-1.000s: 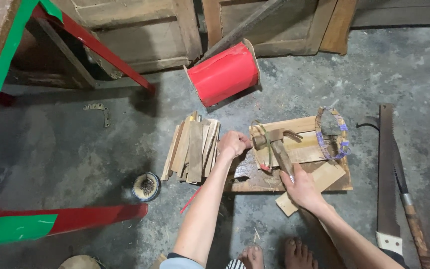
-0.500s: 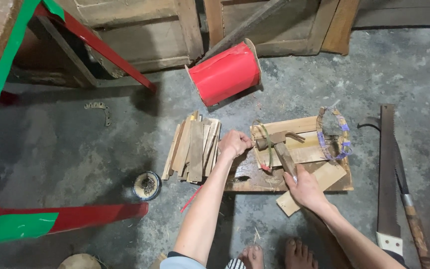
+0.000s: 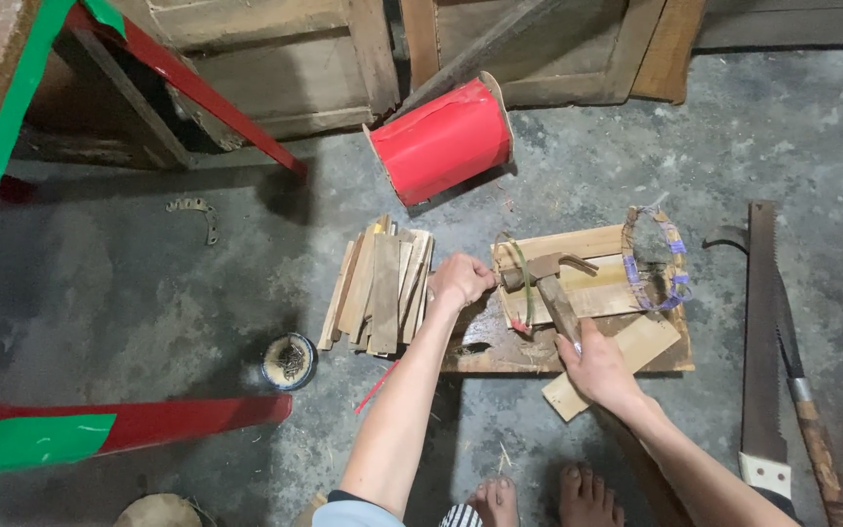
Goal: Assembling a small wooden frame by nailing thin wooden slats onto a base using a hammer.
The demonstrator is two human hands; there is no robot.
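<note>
Our left hand (image 3: pixel 461 281) is closed in a pinch at the left edge of the wooden board (image 3: pixel 500 346) on the floor, just right of the stack of thin wood slats (image 3: pixel 380 288); what it pinches is too small to tell. The hammer (image 3: pixel 545 281) lies over the board, head-heavy and rigid, best taken low on its handle. There our right hand (image 3: pixel 597 369) is wrapped, forearm angled up from the lower right.
</note>
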